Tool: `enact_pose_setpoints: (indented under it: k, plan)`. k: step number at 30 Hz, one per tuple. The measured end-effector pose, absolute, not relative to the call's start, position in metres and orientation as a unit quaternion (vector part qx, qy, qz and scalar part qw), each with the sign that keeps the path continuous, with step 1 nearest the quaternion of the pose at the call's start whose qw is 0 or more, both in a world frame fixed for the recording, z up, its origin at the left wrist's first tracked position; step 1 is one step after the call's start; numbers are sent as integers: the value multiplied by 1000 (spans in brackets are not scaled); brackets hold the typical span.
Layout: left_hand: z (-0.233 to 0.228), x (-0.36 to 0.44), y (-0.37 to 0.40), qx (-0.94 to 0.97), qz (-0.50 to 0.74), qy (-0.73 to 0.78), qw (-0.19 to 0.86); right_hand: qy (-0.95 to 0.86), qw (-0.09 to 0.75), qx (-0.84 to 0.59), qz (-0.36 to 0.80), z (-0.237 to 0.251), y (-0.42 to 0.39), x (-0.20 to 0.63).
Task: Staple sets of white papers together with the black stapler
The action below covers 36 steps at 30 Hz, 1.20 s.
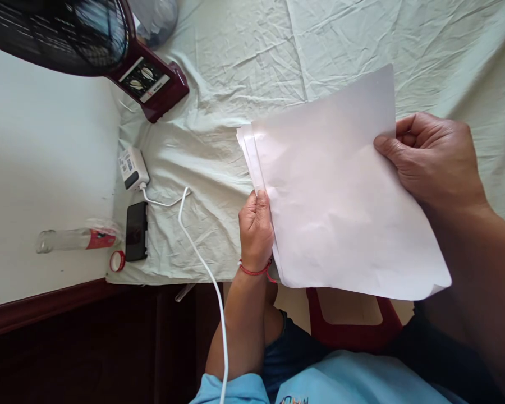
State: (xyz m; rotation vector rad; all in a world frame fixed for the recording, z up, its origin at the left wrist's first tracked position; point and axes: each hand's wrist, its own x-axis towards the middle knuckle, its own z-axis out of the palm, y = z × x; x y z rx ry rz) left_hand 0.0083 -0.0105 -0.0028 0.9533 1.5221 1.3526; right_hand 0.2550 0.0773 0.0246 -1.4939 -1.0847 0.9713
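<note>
Two hands, left hand (pixel 256 227) and right hand (pixel 431 160), each gripping paper sheets (pixel 340 196), lower sheets mostly hidden.

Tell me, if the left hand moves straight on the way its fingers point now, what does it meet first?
The left hand points up the picture, away from the person, holding the paper sheets by their left edge. Straight on lies only the wrinkled cloth; the way looks free, though height above it is unclear.

Light blue short-sleeved shirt (pixel 320 381), dark blue shorts (pixel 292 350), red string bracelet (pixel 256 271) on left wrist.
</note>
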Motion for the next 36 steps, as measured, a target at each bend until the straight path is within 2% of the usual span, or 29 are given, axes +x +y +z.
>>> enact_pose_setpoints:
  k: [36]
  plan:
    - [-2,8,-13,386,562,595,426,-461,532,-570,424,23,73,252]
